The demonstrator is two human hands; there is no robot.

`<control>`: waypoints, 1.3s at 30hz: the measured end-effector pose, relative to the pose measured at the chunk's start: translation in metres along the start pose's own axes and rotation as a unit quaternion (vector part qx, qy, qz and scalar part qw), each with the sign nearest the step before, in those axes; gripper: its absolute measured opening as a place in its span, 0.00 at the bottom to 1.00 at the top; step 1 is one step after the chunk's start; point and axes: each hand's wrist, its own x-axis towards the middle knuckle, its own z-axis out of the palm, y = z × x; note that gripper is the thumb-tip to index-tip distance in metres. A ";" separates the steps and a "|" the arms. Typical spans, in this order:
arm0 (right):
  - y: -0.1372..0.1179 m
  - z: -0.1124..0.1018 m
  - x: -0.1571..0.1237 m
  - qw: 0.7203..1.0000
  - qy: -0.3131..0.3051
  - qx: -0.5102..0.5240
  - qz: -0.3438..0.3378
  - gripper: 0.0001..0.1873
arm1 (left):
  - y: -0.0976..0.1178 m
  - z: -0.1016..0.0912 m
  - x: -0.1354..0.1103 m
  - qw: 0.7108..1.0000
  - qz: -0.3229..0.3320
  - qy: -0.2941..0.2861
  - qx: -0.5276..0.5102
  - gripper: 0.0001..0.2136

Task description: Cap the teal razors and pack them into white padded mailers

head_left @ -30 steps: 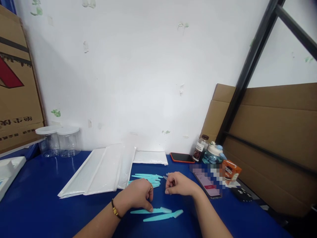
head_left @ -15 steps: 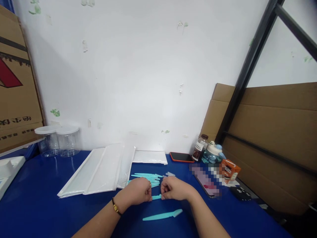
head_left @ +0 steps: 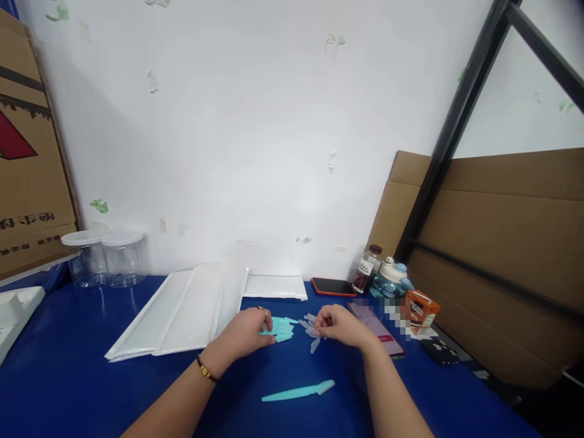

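My left hand [head_left: 253, 330] is over the pile of turquoise eyebrow razors [head_left: 283, 328], thumb and fingers apart, with razors showing between them. Part of that pile is hidden under the hand. Just to the right, my right hand [head_left: 335, 325] is at a small heap of translucent plastic caps [head_left: 309, 328]. Its thumb and fingertips are pinched together low over the caps; what they hold, if anything, is too small to tell. A single turquoise razor [head_left: 296, 391] lies crosswise on the blue table, nearer to me than both hands.
White padded envelopes [head_left: 189, 316] lie left of the piles, another [head_left: 276, 287] behind. Lidded clear jars [head_left: 124, 261] stand at back left. At right are phones [head_left: 333, 286], a brown bottle [head_left: 365, 271], a water bottle [head_left: 389, 280] and an orange box [head_left: 420, 311].
The razor pinched between both hands is no longer seen between them. My left hand moved up and left to the razor pile, my right hand up and right to the caps.
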 end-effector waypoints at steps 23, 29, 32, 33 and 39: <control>-0.032 0.020 -0.012 0.972 -0.223 -0.068 -0.016 0.10 | 0.038 0.017 -0.020 0.982 0.156 -0.106 -0.011 0.07; -0.036 0.022 -0.011 0.980 -0.185 -0.067 -0.038 0.09 | 0.039 0.019 -0.017 0.985 0.143 -0.096 0.027 0.09; -0.033 0.018 -0.011 0.980 -0.187 -0.055 -0.043 0.07 | 0.039 0.015 -0.017 0.982 0.147 -0.109 0.036 0.09; -0.031 0.016 -0.012 0.981 -0.183 -0.053 -0.047 0.07 | 0.038 0.013 -0.017 0.982 0.146 -0.110 0.044 0.08; -0.017 -0.003 -0.015 0.993 -0.114 -0.018 -0.028 0.07 | 0.025 0.004 -0.014 0.984 0.128 -0.100 0.079 0.07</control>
